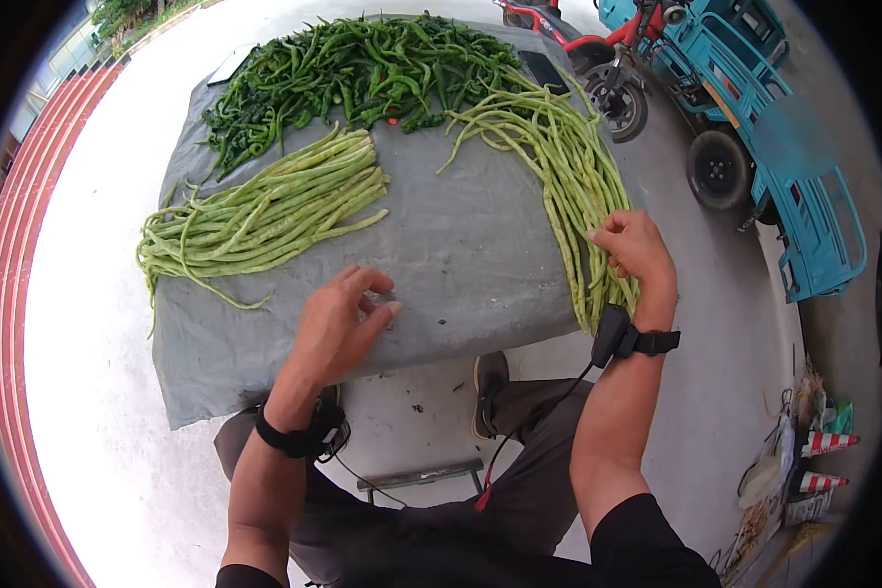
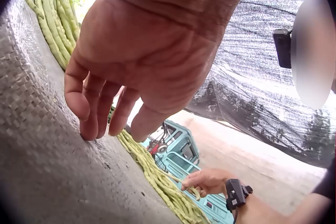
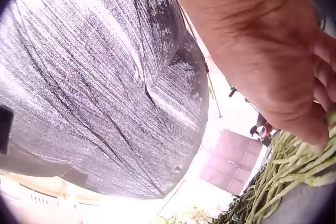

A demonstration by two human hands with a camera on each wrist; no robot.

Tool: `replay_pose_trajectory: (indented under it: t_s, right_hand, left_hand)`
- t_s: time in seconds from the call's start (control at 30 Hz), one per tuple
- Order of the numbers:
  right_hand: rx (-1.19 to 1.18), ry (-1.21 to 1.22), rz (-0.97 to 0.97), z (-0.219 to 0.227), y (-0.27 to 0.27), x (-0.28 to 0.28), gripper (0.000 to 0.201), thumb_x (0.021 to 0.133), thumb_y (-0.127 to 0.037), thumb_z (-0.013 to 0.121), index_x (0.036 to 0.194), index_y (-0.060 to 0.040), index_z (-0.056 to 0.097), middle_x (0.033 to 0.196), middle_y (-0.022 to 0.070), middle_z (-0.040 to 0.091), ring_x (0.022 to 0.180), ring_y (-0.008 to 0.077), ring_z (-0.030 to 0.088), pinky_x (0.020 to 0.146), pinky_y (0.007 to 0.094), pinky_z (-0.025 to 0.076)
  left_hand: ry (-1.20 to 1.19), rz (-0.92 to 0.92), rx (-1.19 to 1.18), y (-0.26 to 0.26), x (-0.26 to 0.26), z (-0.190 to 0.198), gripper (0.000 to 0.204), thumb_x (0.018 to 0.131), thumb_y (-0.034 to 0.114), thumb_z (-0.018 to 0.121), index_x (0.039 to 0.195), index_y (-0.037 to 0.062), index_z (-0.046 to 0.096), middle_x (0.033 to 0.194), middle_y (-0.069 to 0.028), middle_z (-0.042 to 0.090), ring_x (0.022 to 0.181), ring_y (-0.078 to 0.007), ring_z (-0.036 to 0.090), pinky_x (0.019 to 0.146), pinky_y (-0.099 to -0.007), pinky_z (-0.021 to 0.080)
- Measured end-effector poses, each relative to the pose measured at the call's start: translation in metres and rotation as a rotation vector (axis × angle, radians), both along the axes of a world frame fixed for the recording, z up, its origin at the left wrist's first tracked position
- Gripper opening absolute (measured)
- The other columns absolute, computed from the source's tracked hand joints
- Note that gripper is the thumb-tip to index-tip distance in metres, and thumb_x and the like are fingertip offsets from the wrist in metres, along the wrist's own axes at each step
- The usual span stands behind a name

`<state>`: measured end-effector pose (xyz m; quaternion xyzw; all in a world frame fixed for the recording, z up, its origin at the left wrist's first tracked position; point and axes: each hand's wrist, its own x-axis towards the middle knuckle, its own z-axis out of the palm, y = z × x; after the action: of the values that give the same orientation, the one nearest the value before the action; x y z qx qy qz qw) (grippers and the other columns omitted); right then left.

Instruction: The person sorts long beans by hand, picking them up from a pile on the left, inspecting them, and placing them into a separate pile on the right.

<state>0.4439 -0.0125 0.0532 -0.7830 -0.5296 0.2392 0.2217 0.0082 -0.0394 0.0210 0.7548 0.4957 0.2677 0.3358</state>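
My right hand [image 1: 637, 245] is over the right-hand pile of yardlong beans [image 1: 559, 157]. Its thumb and fingers pinch a single long bean [image 2: 196, 193], seen best in the left wrist view. The left hand [image 1: 338, 323] hovers above the near part of the grey cloth [image 1: 461, 245], fingers loosely bent and nothing in them. To its upper left lies a neat bundle of yardlong beans [image 1: 265, 211], their ends lined up on the right. In the right wrist view, the right hand's fingertips are partly cut off by the frame edge, close over loose beans [image 3: 294, 166].
A broad heap of green chili peppers [image 1: 363, 69] covers the table's far side. A dark flat object [image 1: 542, 69] lies at its right end. Beyond the table stand a red scooter [image 1: 598, 49] and a teal cargo tricycle [image 1: 755, 98]. Striped cones [image 1: 828, 444] are at lower right.
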Motion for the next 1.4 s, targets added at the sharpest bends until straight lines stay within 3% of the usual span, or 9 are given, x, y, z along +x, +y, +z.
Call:
replay_pose_trajectory:
  t_s: [0.03, 0.3, 0.47, 0.67, 0.77, 0.9, 1.07, 1.2, 1.4]
  right_hand:
    - [-0.051, 0.043, -0.011, 0.002, -0.001, 0.000, 0.026, 0.091, -0.015, 0.085, 0.083, -0.0021, 0.063, 0.066, 0.0045, 0.064, 0.049, 0.0142, 0.061, 0.044, 0.0332, 0.048]
    - [-0.126, 0.006, 0.022, 0.004, -0.014, 0.000, 0.029, 0.087, -0.009, 0.087, 0.085, -0.0050, 0.058, 0.064, 0.0042, 0.062, 0.049, 0.0150, 0.062, 0.043, 0.0334, 0.049]
    - [-0.150, 0.047, 0.062, -0.004, -0.012, 0.009, 0.033, 0.082, -0.008, 0.089, 0.082, -0.0068, 0.056, 0.061, 0.0041, 0.060, 0.045, 0.0154, 0.059, 0.040, 0.0332, 0.046]
    - [0.112, -0.200, 0.130, -0.018, -0.004, 0.010, 0.034, 0.076, -0.013, 0.089, 0.082, -0.0036, 0.057, 0.071, 0.0043, 0.059, 0.063, 0.0173, 0.058, 0.060, 0.0364, 0.048]
    - [0.167, -0.166, 0.099, 0.001, 0.001, -0.022, 0.031, 0.081, -0.014, 0.086, 0.087, -0.0018, 0.057, 0.073, 0.0055, 0.055, 0.068, 0.0177, 0.055, 0.065, 0.0368, 0.047]
    - [0.277, -0.031, 0.236, -0.005, 0.013, -0.064, 0.025, 0.086, -0.007, 0.083, 0.093, -0.0020, 0.059, 0.073, 0.0069, 0.056, 0.068, 0.0164, 0.056, 0.066, 0.0360, 0.047]
    - [0.280, -0.013, 0.413, -0.012, 0.026, -0.107, 0.026, 0.087, -0.007, 0.084, 0.099, 0.0003, 0.063, 0.077, 0.0116, 0.064, 0.071, 0.0217, 0.064, 0.069, 0.0382, 0.051]
    - [0.268, 0.002, 0.463, -0.016, 0.033, -0.124, 0.027, 0.087, -0.007, 0.085, 0.101, 0.0007, 0.063, 0.080, 0.0138, 0.068, 0.074, 0.0245, 0.069, 0.070, 0.0394, 0.054]
    - [0.268, 0.005, 0.462, -0.019, 0.037, -0.135, 0.029, 0.086, -0.009, 0.086, 0.104, 0.0004, 0.065, 0.081, 0.0145, 0.070, 0.075, 0.0258, 0.071, 0.072, 0.0398, 0.057]
  left_hand:
    - [-0.003, 0.000, 0.004, 0.001, 0.000, 0.000, 0.026, 0.094, 0.018, 0.079, 0.115, 0.0031, 0.074, 0.112, -0.0142, 0.075, 0.087, -0.0301, 0.076, 0.078, -0.0426, 0.059]
    - [0.053, 0.007, -0.019, 0.003, 0.001, -0.002, 0.026, 0.094, 0.017, 0.080, 0.115, 0.0030, 0.075, 0.114, -0.0120, 0.076, 0.090, -0.0255, 0.076, 0.076, -0.0387, 0.058]
    - [0.044, 0.030, -0.001, 0.001, 0.001, -0.005, 0.025, 0.093, 0.018, 0.080, 0.114, 0.0039, 0.075, 0.112, -0.0119, 0.075, 0.093, -0.0271, 0.078, 0.081, -0.0416, 0.060]
    - [0.060, 0.026, 0.119, 0.002, -0.004, -0.016, 0.026, 0.095, 0.020, 0.080, 0.117, 0.0075, 0.072, 0.111, -0.0104, 0.073, 0.090, -0.0288, 0.077, 0.080, -0.0435, 0.059]
    - [0.123, 0.097, 0.210, 0.003, -0.006, -0.016, 0.024, 0.095, 0.019, 0.078, 0.115, 0.0078, 0.070, 0.107, -0.0101, 0.071, 0.088, -0.0322, 0.076, 0.079, -0.0452, 0.059]
    - [0.184, 0.157, 0.290, 0.007, -0.013, -0.015, 0.023, 0.095, 0.018, 0.078, 0.115, 0.0099, 0.069, 0.108, -0.0101, 0.068, 0.096, -0.0347, 0.074, 0.081, -0.0478, 0.059]
    - [0.214, 0.224, 0.385, 0.014, -0.025, -0.009, 0.024, 0.093, 0.018, 0.079, 0.114, 0.0107, 0.070, 0.115, -0.0096, 0.068, 0.111, -0.0352, 0.070, 0.085, -0.0494, 0.058]
    - [0.261, 0.376, 0.419, 0.022, -0.037, 0.000, 0.022, 0.092, 0.016, 0.080, 0.111, 0.0086, 0.071, 0.115, -0.0097, 0.068, 0.114, -0.0344, 0.068, 0.089, -0.0484, 0.057]
    - [0.298, 0.688, 0.627, 0.046, -0.100, 0.015, 0.022, 0.089, 0.012, 0.083, 0.108, 0.0079, 0.073, 0.117, -0.0106, 0.069, 0.115, -0.0360, 0.065, 0.094, -0.0497, 0.054]
